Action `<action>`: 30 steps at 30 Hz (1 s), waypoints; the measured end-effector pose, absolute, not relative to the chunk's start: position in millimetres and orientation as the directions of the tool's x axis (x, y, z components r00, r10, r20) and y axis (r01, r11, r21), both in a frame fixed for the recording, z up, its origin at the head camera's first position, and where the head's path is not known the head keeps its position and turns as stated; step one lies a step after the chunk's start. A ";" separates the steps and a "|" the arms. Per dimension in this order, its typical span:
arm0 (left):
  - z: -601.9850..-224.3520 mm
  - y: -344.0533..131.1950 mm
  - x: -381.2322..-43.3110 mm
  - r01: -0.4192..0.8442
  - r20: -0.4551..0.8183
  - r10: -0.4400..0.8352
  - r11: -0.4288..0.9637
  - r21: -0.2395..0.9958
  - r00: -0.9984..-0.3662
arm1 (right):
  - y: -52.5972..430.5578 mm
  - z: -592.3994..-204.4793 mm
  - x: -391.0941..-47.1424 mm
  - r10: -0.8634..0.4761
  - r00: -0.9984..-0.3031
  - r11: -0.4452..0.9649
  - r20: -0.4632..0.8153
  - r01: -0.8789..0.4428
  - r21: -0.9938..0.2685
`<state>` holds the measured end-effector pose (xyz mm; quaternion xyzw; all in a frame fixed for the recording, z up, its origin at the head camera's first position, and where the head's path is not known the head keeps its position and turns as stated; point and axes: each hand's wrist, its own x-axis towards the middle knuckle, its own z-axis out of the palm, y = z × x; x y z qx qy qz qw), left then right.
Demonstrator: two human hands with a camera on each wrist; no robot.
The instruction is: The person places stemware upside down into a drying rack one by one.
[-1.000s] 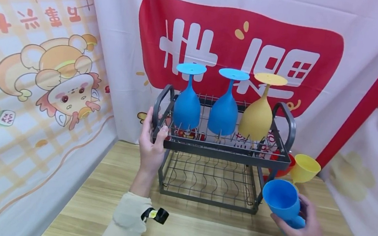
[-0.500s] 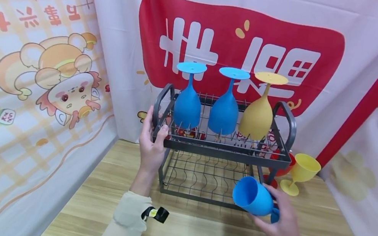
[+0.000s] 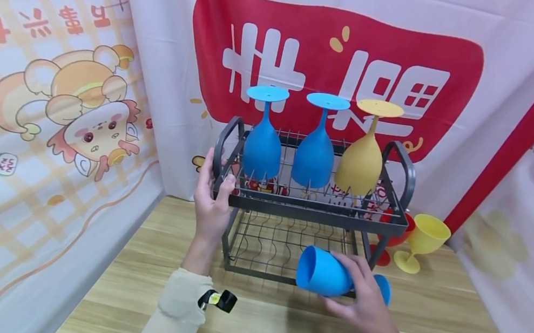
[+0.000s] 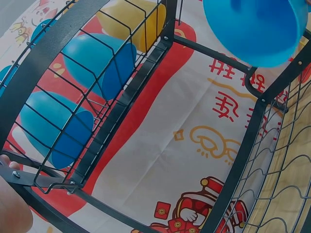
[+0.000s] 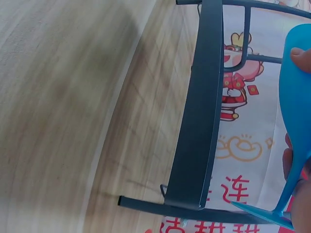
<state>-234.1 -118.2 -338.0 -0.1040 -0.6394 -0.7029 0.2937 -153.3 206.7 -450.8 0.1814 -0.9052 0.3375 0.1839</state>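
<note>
My right hand [image 3: 360, 295] grips a blue plastic goblet [image 3: 326, 273] by its bowl and stem. The goblet lies tilted on its side, its mouth facing left, in front of the lower tier of a dark two-tier dish rack [image 3: 287, 209]. In the right wrist view the goblet [image 5: 295, 97] shows bowl, stem and foot. At the rack's upper left corner my left hand [image 3: 213, 204] holds the frame, thumb in front and fingers behind. On the top tier, two blue goblets [image 3: 262, 150] and a yellow goblet [image 3: 361, 163] stand upside down in a row.
A red goblet [image 3: 399, 229] and a second yellow goblet [image 3: 428, 235] stand upright on the wooden table [image 3: 241, 316], right of the rack. Printed cloth [image 3: 164, 25] hangs behind and at both sides. The rack's lower wire tier [image 3: 269, 242] holds no goblets.
My right hand has carried the blue goblet leftward from the rack's right side to before its lower tier, tipping it from mouth-up onto its side. My left hand stays on the rack.
</note>
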 end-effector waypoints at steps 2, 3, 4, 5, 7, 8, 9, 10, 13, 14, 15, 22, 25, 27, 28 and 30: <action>-337.8 -117.7 -234.1 0.544 0.521 -0.277 -0.009 0.839 -0.807 | 204.4 -451.0 -154.7 -0.230 -0.855 0.713 0.466 -0.473 -0.517; -337.8 -117.5 -234.4 0.543 0.520 -0.275 -0.009 0.840 -0.809 | 203.4 -451.0 -155.2 -0.242 -0.848 0.718 0.471 -0.483 -0.501; -337.9 -117.4 -234.6 0.540 0.517 -0.275 -0.008 0.841 -0.810 | 202.6 -451.1 -155.6 -0.253 -0.843 0.724 0.475 -0.491 -0.485; -338.0 -117.3 -234.3 0.538 0.515 -0.277 -0.007 0.843 -0.811 | 201.9 -451.0 -156.0 -0.264 -0.837 0.727 0.480 -0.500 -0.471; -338.2 -117.3 -233.5 0.534 0.513 -0.283 0.003 0.845 -0.810 | 200.6 -450.9 -156.5 -0.280 -0.830 0.735 0.483 -0.509 -0.448; -338.5 -117.5 -233.1 0.534 0.514 -0.285 0.009 0.846 -0.809 | 200.1 -450.9 -156.6 -0.285 -0.828 0.738 0.483 -0.511 -0.441; -338.5 -117.8 -232.5 0.531 0.512 -0.287 0.016 0.847 -0.809 | 199.7 -450.7 -156.5 -0.289 -0.827 0.740 0.481 -0.512 -0.436; -338.6 -118.2 -231.4 0.528 0.510 -0.290 0.021 0.849 -0.810 | 199.4 -450.5 -156.5 -0.291 -0.828 0.741 0.479 -0.511 -0.435; -339.3 -120.5 -228.1 0.509 0.496 -0.284 0.031 0.860 -0.821 | 199.1 -450.1 -155.6 -0.284 -0.836 0.747 0.470 -0.500 -0.437; -340.4 -121.7 -226.9 0.501 0.490 -0.284 0.038 0.865 -0.824 | 199.3 -450.0 -155.1 -0.281 -0.837 0.748 0.469 -0.497 -0.439; -341.8 -122.8 -225.3 0.495 0.487 -0.289 0.049 0.868 -0.824 | 199.5 -450.1 -154.6 -0.278 -0.839 0.749 0.467 -0.494 -0.441; -372.1 -122.2 -209.5 0.523 0.538 -0.420 0.162 0.837 -0.731 | 202.9 -452.8 -153.0 -0.285 -0.835 0.765 0.470 -0.494 -0.414; -394.6 -114.8 -200.2 0.537 0.542 -0.454 0.155 0.829 -0.707 | 203.8 -452.5 -153.5 -0.289 -0.830 0.767 0.477 -0.499 -0.403; -412.0 -109.1 -193.9 0.525 0.528 -0.426 0.137 0.840 -0.735 | 203.4 -452.0 -153.7 -0.297 -0.823 0.768 0.484 -0.507 -0.391; -420.4 -106.2 -190.9 0.508 0.515 -0.393 0.130 0.851 -0.762 | 202.7 -451.6 -153.8 -0.301 -0.820 0.768 0.487 -0.511 -0.386; -435.2 -100.3 -185.5 0.468 0.481 -0.297 0.118 0.876 -0.825 | 200.0 -450.6 -154.1 -0.311 -0.811 0.767 0.496 -0.522 -0.372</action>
